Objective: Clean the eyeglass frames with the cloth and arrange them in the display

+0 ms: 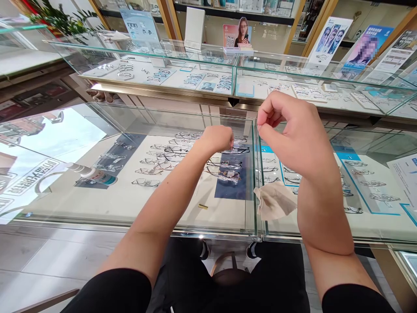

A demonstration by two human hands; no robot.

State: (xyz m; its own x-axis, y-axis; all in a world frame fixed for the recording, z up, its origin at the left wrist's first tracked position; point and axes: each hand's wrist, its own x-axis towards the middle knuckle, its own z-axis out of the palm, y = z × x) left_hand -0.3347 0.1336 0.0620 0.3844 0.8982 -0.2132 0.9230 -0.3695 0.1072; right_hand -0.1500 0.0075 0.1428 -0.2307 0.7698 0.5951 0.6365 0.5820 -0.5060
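My left hand (215, 140) is bent at the wrist above the glass display case (182, 217). Its fingers are closed and mostly turned away, so what they hold, if anything, is hidden. Below it, rows of eyeglasses (177, 150) lie inside the case, some on a dark blue panel (233, 191). My right hand (291, 130) is raised to the right, fingers curled and the thumb tip close to the forefinger. Anything in that pinch is too small to make out. A crumpled beige cloth (276, 201) lies on the glass below it.
A spray bottle (93, 174) lies tilted in view on the left of the glass. Near the front sits a small gold-coloured piece (203, 206). Behind stands another glass case (156, 80) of eyeglasses, topped by advertising cards (329, 43). A white leaflet (404, 176) is at the right.
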